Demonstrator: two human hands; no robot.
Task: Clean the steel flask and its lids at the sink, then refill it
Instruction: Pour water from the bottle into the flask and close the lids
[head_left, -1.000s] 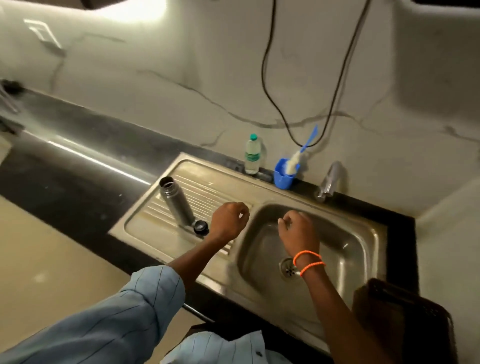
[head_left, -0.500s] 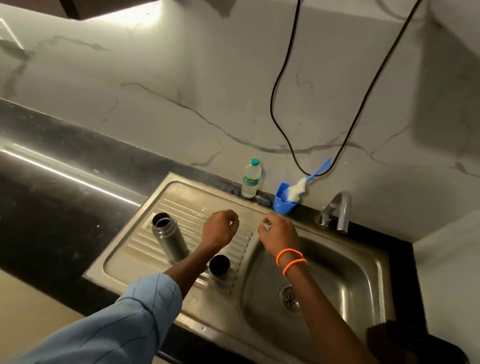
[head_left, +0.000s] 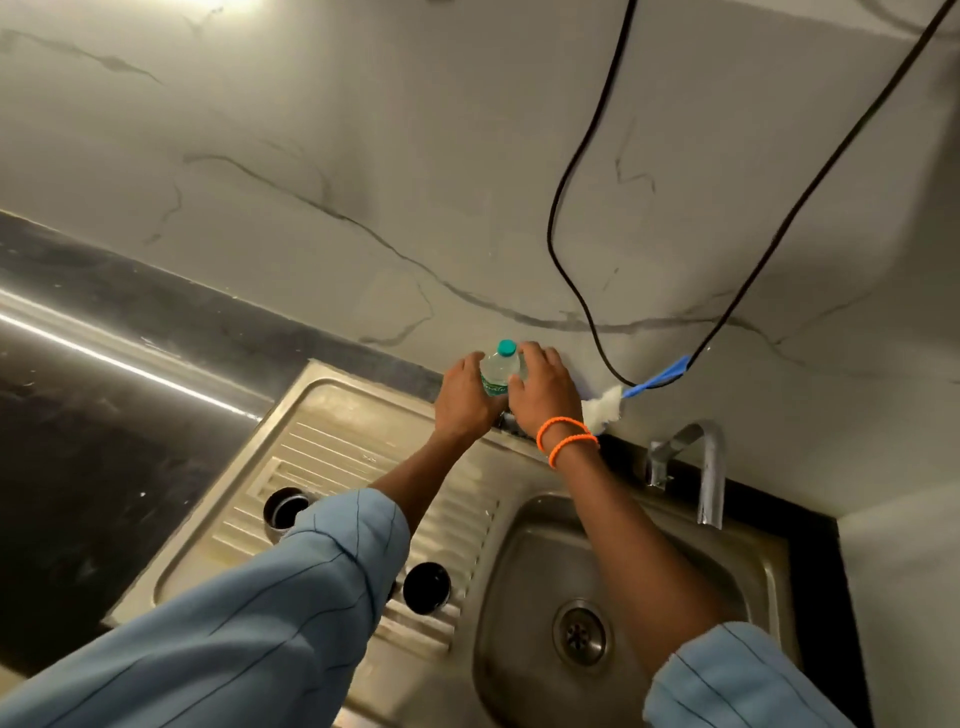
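Both hands, left (head_left: 464, 395) and right (head_left: 543, 392), clasp the small clear plastic water bottle with teal cap (head_left: 498, 371), twelve o'clock of the sink (head_left: 363, 410); probably light, thin-walled, crushable, best gripped mid-body.

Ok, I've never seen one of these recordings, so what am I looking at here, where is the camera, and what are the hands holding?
There is no machine: a person wears a camera on the head, looking down at their own arms. Both hands reach to the back edge of a steel sink. The left hand and right hand each have a grip on a small plastic water bottle with a green cap. On the ribbed draining board stands the open steel flask, partly hidden by the left sleeve, and a dark lid. A tap and a blue-handled brush stand on the right.
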